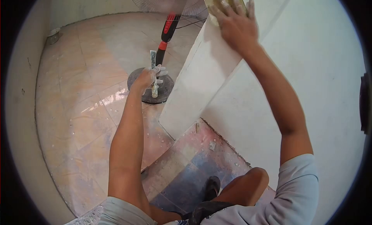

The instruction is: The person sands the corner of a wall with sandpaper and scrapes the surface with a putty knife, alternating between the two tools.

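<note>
My left hand (pixel 147 77) reaches forward over the floor, its fingers dusted white. It is closed around a narrow putty knife (pixel 153 59), which stands roughly upright with the speckled blade above the hand and the handle end below. Farther forward and to the right, my right hand (pixel 238 25) lies with white-smeared fingers over a yellowish sponge-like pad (pixel 211 2). The pad is pressed against the upper end of a white wall face (pixel 197 75), and my hand hides most of it.
A standing fan with a black and red pole (pixel 167 29) and round black base (pixel 164 89) is just beyond my left hand. The tiled floor (pixel 93 120) carries white dust and crumbs. A broad white wall (pixel 321 89) rises on the right. A small bucket (pixel 53 36) sits far left.
</note>
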`<state>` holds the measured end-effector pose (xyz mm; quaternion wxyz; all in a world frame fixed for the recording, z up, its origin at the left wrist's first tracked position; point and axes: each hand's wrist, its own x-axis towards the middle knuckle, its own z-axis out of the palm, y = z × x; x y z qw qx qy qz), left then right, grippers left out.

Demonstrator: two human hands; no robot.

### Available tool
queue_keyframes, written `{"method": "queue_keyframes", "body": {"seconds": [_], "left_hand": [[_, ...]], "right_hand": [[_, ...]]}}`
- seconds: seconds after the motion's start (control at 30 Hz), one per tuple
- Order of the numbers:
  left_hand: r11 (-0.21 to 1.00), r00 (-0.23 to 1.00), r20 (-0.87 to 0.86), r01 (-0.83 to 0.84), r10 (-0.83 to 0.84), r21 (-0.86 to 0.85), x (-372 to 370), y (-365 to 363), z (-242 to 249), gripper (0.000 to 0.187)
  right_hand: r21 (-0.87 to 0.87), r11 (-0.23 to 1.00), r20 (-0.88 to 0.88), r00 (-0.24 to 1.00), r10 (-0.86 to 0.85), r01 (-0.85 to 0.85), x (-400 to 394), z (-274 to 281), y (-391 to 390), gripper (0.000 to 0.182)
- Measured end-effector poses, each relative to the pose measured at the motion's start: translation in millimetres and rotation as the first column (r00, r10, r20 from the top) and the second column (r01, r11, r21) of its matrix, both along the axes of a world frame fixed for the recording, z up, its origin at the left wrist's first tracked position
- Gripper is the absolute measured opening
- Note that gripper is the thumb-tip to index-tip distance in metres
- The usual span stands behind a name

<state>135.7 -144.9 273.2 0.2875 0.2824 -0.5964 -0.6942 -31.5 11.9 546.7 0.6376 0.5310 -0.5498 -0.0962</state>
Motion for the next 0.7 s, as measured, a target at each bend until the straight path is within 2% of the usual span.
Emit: {"method": "queue_keyframes", "body": {"seconds": [0.07, 0.1, 0.13, 0.2, 0.23, 0.27, 0.33, 0.37, 0.43, 0.47, 0.53, 0.57, 0.63, 0.67, 0.7], "left_hand": [[1.000, 1.000, 0.004, -0.001, 0.001, 0.008, -2.6, -0.3, -0.2, 0.053], [1.000, 1.000, 0.010, -0.004, 0.004, 0.021, -3.1, -0.2, -0.1, 0.052], [1.000, 1.000, 0.010, 0.000, 0.000, 0.021, -4.3, -0.7, 0.1, 0.051], [1.000, 1.000, 0.001, 0.014, -0.014, 0.017, -5.1, -1.7, -3.3, 0.051], [1.000, 1.000, -0.014, 0.027, -0.027, 0.001, -4.6, -3.7, -2.6, 0.050], [1.000, 1.000, -0.012, 0.018, -0.018, 0.018, 1.2, 4.9, 7.5, 0.051], [1.000, 1.000, -0.014, 0.012, -0.012, 0.026, 0.9, 1.2, 5.1, 0.052], [1.000, 1.000, -0.017, 0.008, -0.008, 0.022, -0.1, -0.1, 6.2, 0.052], [0.999, 1.000, -0.013, -0.003, 0.004, 0.035, 0.8, 5.8, 12.3, 0.053], [1.000, 1.000, -0.022, 0.014, -0.014, 0.026, -0.3, 3.8, 10.0, 0.053], [0.999, 0.999, -0.044, 0.021, -0.019, 0.035, -1.0, 4.3, 8.8, 0.053], [0.999, 0.999, -0.046, 0.018, -0.016, 0.041, -1.1, 5.9, 9.2, 0.053], [1.000, 0.999, -0.027, 0.026, -0.026, 0.014, -1.9, 7.8, 12.8, 0.053], [0.999, 1.000, -0.010, 0.030, -0.029, 0.015, -3.1, 8.1, 14.6, 0.053], [0.999, 0.999, -0.011, 0.032, -0.031, 0.010, -4.0, 7.4, 15.3, 0.053]], "right_hand": [[0.176, 0.984, -0.030, 0.999, 0.039, -0.033, -21.6, -59.7, -18.9, 0.051], [0.325, 0.945, -0.028, 0.998, 0.052, -0.040, -25.8, -93.9, -20.5, 0.051], [0.437, 0.892, -0.161, 0.985, -0.054, 0.120, -20.6, -120.0, -15.4, 0.051], [0.496, 0.868, -0.028, 0.999, 0.027, -0.010, -17.2, -111.1, -11.1, 0.051], [0.383, 0.924, -0.049, 0.999, 0.016, 0.004, -16.9, -92.2, -16.1, 0.052], [0.279, 0.959, 0.012, 0.998, 0.054, -0.055, -13.2, -64.4, -13.4, 0.053], [0.171, 0.970, 0.111, 0.982, 0.153, -0.171, -6.8, -45.1, -5.3, 0.048], [0.189, 0.977, -0.105, 0.987, 0.121, -0.099, -21.3, -67.6, -14.6, 0.048], [0.444, 0.891, -0.079, 0.986, 0.148, -0.099, -18.5, -89.8, -3.0, 0.047], [0.445, 0.889, -0.091, 0.981, 0.170, -0.112, -23.2, -80.5, -4.6, 0.046], [0.208, 0.962, -0.067, 0.978, 0.195, -0.178, -25.8, -46.1, -16.4, 0.046], [0.167, 0.968, 0.064, 0.982, 0.179, -0.187, -4.9, -25.8, -1.8, 0.048], [0.219, 0.976, -0.059, 0.998, 0.034, -0.020, -21.4, -64.4, -17.4, 0.051], [0.387, 0.922, -0.130, 0.991, 0.027, 0.025, -27.9, -91.2, -14.6, 0.051], [0.511, 0.860, -0.103, 0.992, 0.075, -0.012, -17.9, -100.8, -3.9, 0.051]]}}
